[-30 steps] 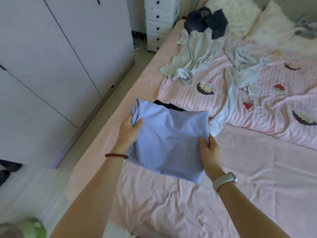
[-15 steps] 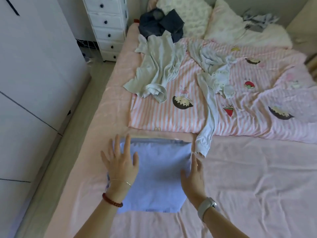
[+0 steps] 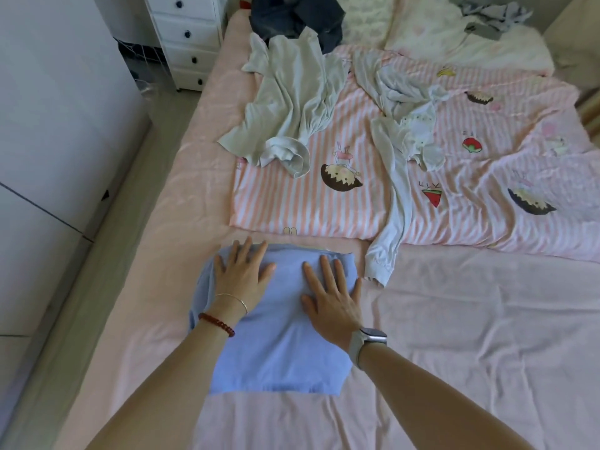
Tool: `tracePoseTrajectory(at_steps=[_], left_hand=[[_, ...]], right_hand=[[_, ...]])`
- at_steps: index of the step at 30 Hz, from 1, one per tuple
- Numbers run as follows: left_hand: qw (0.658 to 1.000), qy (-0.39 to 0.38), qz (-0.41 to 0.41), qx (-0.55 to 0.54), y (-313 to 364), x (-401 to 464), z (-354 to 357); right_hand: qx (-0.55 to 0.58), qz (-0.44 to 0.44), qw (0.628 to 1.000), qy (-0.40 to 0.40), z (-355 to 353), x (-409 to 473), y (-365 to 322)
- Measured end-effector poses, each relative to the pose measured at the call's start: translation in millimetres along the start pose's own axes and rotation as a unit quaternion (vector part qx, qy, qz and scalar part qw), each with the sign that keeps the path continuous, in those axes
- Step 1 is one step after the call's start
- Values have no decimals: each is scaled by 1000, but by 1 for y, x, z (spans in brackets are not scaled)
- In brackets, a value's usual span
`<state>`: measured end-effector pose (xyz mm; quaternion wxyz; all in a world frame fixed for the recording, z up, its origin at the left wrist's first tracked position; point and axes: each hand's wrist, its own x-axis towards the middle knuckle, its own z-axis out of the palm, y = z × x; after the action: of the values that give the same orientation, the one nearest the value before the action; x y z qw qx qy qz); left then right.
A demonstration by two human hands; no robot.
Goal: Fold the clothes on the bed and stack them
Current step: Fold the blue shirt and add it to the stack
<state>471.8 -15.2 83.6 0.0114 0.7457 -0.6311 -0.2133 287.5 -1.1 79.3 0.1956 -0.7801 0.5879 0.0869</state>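
White wardrobe far left, flat matte panels with thin dark seams. Behind it a white drawer unit with small dark round knobs. Bed runs up the frame, pale pink sheet, soft, finely creased.

Folded blue garment lies near the bed's left edge at the near end, roughly rectangular, smooth knit, a thin edge of other fabric showing under its far side. Left hand lies flat on its far-left corner, fingers straight and spread, gripping nothing; red bead bracelet and thin chain on that wrist. Right hand also flat, fingers straight, palm pressing the garment's far-right part; pale smartwatch on the wrist.

Beyond: pink-striped cartoon-print quilt, rumpled. On it a limp pale grey-green shirt, dark navy clothes bunched behind it, then a crumpled white long-sleeved garment whose sleeve trails onto the sheet just beside the blue one.

Versus half a second ago: both hands have shifted inward, the right from the garment's right edge onto its top. Garment position unchanged.
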Motion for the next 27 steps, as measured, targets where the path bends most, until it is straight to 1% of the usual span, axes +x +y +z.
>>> tracePoseTrajectory(at_steps=[2, 4, 5, 6, 7, 8, 9, 10, 11, 12, 13, 14, 15, 16, 17, 18, 19, 20, 23, 24, 26, 27], left_hand=[[995, 54, -46, -65, -8, -6, -10], [979, 90, -113, -147, -22, -20, -16], [961, 92, -151, -214, -29, -27, -17], [930, 79, -190, -306, -35, -33, -18], [886, 53, -229, -400, -40, -38, -15], [854, 28, -251, -456, -42, -41, -13], [849, 11, -252, -464, -41, -41, -10], [862, 15, -239, -447, -41, -40, -6], [877, 43, -226, -423, -40, -37, -2], [886, 83, -213, -403, -39, -34, 1], [894, 124, -196, -385, -38, -32, 3], [899, 153, -180, -368, -37, -31, 6], [905, 167, -165, -355, -35, -30, 8], [908, 173, -154, -349, -32, -32, 7], [911, 178, -145, -344, -31, -35, 7], [913, 187, -136, -336, -29, -39, 7], [916, 203, -125, -322, -27, -43, 4], [920, 219, -117, -304, -25, -47, 1], [924, 263, -108, -255, -19, -60, -11], [924, 269, -107, -251, -18, -64, -18], [920, 277, -105, -257, -17, -65, -32], [918, 278, -110, -261, -17, -62, -40]], right_hand=[[18, 4, 1000, -16, 1, 2, 5], [37, 7, 999, -17, 0, 8, 9], [56, 8, 998, -21, -3, 11, 10], [74, 8, 997, -24, -4, 15, 12], [90, 4, 996, -24, -5, 19, 15], [112, -1, 994, -20, -6, 21, 18], [149, -7, 989, -8, -7, 22, 20], [206, -10, 978, 22, -6, 20, 23], [279, -3, 958, 65, -5, 17, 25], [350, 21, 930, 112, -2, 11, 28], [399, 62, 902, 152, 0, 3, 31], [434, 116, 877, 172, 5, -5, 36], [457, 171, 857, 165, 7, -13, 38], [476, 216, 841, 139, 12, -19, 40], [484, 248, 833, 105, 14, -24, 40], [487, 262, 829, 81, 14, -28, 39], [482, 271, 830, 74, 12, -31, 36], [469, 271, 836, 83, 8, -34, 34], [388, 230, 881, 141, -11, -45, 21], [375, 209, 889, 160, -18, -48, 17], [369, 172, 891, 199, -31, -51, 11], [376, 169, 887, 208, -37, -50, 10]])
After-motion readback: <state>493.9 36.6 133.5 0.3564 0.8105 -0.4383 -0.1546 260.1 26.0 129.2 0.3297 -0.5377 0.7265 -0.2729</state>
